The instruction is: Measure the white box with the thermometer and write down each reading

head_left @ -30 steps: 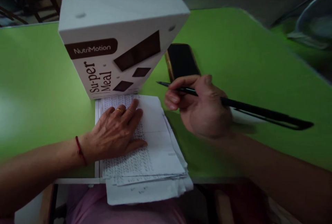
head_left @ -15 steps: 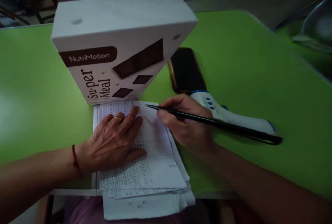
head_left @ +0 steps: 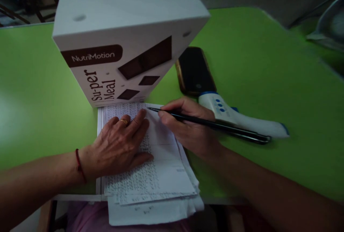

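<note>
A stack of handwritten sheets [head_left: 166, 174] lies at the front edge of the table, the lowest ones hanging past it. Dense lines of writing fill the left part of the top sheet; its right part is blank. My left hand [head_left: 120, 142] rests flat on the writing with fingers spread, a ring and a red cord bracelet on it. In my right hand [head_left: 190, 126] a black pen [head_left: 231, 128] is pinched, slanting down to the left. Its tip is at the upper part of the sheet, beside my left index fingertip; whether it touches paper I cannot tell.
A white NutriMotion box [head_left: 129, 45] stands upright just behind the papers. To its right lie a dark phone [head_left: 196, 70] and a white and blue handheld thermometer [head_left: 242, 119]. The green table [head_left: 255, 63] carries all this. A partly visible fan [head_left: 331, 24] is at far right.
My right hand and the pen tip have shifted slightly left, closer to my left index finger. The pen's rear end has swung left and up. The view has shifted a little.
</note>
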A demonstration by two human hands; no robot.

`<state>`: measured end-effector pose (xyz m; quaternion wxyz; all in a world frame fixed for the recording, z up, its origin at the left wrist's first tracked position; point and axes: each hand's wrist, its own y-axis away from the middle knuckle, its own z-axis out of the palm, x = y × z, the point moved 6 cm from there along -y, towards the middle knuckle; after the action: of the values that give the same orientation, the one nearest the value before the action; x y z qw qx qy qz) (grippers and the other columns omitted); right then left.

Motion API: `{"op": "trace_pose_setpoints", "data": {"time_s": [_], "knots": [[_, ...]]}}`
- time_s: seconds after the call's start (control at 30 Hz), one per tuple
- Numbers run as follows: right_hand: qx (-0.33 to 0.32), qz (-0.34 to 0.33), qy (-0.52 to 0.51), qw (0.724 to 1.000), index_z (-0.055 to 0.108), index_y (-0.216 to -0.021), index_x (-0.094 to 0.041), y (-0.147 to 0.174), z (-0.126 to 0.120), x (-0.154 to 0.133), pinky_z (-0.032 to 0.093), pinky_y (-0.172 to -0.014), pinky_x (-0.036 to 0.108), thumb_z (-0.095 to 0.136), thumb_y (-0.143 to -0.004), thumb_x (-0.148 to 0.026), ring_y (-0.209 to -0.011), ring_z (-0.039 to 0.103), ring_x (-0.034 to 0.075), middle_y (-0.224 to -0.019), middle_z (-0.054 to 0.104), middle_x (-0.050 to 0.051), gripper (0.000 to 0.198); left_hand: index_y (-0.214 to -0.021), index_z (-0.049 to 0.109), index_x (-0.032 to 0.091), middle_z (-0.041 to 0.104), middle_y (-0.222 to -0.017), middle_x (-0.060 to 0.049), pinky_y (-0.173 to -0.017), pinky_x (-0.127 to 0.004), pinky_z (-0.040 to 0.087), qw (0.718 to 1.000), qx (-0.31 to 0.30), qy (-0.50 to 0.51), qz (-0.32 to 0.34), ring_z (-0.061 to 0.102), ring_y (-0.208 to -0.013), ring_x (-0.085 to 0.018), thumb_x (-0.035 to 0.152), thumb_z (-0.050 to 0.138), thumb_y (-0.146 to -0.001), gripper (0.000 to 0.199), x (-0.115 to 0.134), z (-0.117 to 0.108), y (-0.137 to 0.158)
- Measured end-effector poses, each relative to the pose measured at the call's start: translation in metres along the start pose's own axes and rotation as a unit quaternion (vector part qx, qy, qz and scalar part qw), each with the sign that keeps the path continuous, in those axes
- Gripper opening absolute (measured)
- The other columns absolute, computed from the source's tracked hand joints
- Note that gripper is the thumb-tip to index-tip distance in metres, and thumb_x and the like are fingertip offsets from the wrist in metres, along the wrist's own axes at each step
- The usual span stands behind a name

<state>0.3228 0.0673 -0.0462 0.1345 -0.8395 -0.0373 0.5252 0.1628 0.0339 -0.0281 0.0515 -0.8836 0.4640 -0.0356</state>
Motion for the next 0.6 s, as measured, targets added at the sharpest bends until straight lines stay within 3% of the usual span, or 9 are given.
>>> {"op": "trace_pose_setpoints", "data": {"time_s": [0.6], "knots": [[0.025, -0.009, 0.016, 1.0, 0.062, -0.075, -0.024, 0.0011, -0.0039, -0.0037, 0.047, -0.046, 0.028, 0.067, -0.079, -0.029, -0.05, 0.058, 0.015, -0.06, 0.064, -0.001, 0.008, -0.133, 0.054, 0.004, 0.046, -0.149, -0.02, -0.079, -0.042, 0.052, 1.0, -0.015, -0.001, 0.0, 0.057, -0.098, -0.028, 0.063, 0.057, -0.093, 0.072, 0.0004, 0.0009, -0.001]]}}
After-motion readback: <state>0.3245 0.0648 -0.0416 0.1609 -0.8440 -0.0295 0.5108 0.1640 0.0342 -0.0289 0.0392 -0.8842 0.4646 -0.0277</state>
